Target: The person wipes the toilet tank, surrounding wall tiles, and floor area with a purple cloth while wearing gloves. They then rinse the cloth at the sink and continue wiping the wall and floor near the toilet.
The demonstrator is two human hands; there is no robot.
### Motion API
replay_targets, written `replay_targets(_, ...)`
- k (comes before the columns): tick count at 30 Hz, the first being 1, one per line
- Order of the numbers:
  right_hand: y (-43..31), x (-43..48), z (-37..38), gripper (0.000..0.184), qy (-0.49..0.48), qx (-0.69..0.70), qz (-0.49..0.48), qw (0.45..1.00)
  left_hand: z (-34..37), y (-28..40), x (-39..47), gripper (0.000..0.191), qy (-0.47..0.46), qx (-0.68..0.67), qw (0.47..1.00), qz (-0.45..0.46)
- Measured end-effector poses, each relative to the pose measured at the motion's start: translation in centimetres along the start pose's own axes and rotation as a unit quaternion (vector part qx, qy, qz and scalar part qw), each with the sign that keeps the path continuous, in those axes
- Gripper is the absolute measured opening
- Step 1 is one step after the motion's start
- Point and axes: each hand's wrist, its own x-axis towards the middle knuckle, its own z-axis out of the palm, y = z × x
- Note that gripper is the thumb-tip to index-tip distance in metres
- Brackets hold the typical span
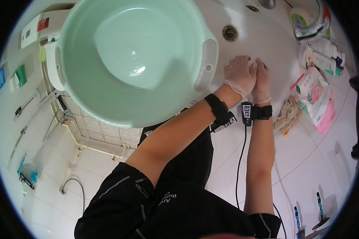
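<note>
Both my hands wear thin translucent gloves and meet over the white washbasin point(275, 38). My left hand point(239, 71) has curled fingers, and its thumb side touches my right hand point(261, 80), which is seen edge-on. A small dark spot shows near the right fingertips. Whether anything lies between the hands is hidden. Black straps with small devices circle both wrists. To the left of my left hand stands a large mint-green plastic basin point(116, 98) with grey ribbed handles. Bright reflections show on its inner bottom. The round drain point(230, 33) lies beyond my hands.
At the right are a chrome faucet point(312, 31), several tubes point(324, 61), a pink-and-white pouch point(314, 95) and a beige bundled cloth point(287, 115). Black cables point(239, 170) hang from the wrist devices. Cream pipes point(86, 146) run along the tiled wall at left.
</note>
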Motion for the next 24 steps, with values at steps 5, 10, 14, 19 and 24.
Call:
replay_targets(5,-2.2,0.3,0.7,0.052,0.043,0.015,0.067,0.997,-1.9,-0.5,-1.3,0.033,0.003,-0.145,0.989,-0.031)
replay_targets(10,-5.3,-4.9,3.0,0.070,-0.017,0.172,0.072,0.982,-4.3,-1.1,-3.5,0.049,-0.015,-0.282,0.957,-0.064)
replay_targets(14,-5.8,-10.9,3.3,0.074,0.033,0.231,0.065,0.970,-6.6,-2.3,-7.1,0.028,-0.036,-0.232,0.970,0.067)
replay_targets(19,-5.0,-16.2,4.1,0.074,0.069,0.266,0.077,0.958,-9.3,-3.6,-12.8,0.028,-0.138,-0.281,0.949,0.039)
replay_targets(24,-5.1,-19.0,7.5,0.078,0.086,0.125,0.013,0.988,-14.2,-7.3,-16.4,0.035,-0.184,-0.157,0.960,0.142)
